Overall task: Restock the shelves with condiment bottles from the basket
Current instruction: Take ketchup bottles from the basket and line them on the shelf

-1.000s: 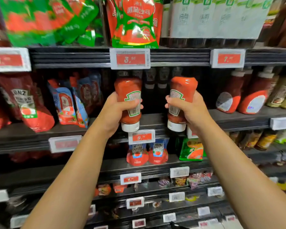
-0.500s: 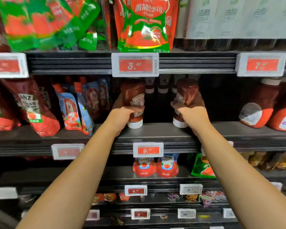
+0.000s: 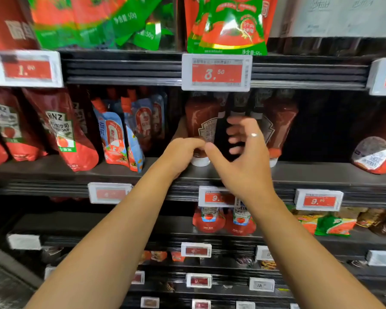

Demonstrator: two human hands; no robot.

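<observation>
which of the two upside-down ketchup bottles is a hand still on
The left ketchup bottle: the left hand grips it near its white cap. The right ketchup bottle stands free; the right hand is open.

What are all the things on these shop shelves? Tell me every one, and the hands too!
ketchup bottles: two, dark red, white caps down, middle shelf centre
dark bottles: several, behind them
Heinz pouches: a few, red, middle shelf left
spouted pouches: several, blue, beside those
sauce packets: many, green and red, top shelf
small pouches: two, red, lower shelf
price tags: many, white and red, shelf edges
left hand: touching the left bottle's base
right hand: open, ring on, holding nothing
</observation>
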